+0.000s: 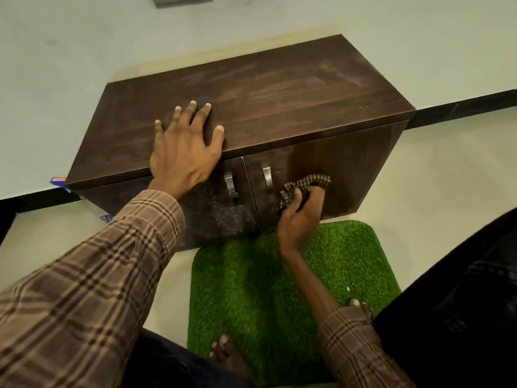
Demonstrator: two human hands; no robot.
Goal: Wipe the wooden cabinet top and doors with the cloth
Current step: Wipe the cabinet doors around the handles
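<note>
Left hand (186, 152): flat, palm down, fingers (193, 112) spread, planted near the front edge of the cabinet top, thumb toward the right. Wrist straight; forearm runs in from the lower left in a plaid sleeve (92, 278) reaching to the wrist.

Right hand (300, 212): lower, at the front of the right door, fingers curled closed around a bunched cloth (303, 186) and pressing it against the door face. Wrist bent upward; forearm (310, 281) bare, its plaid cuff pushed back toward the elbow.

Bare toes (223, 348) show at the bottom edge, on the mat.
</note>
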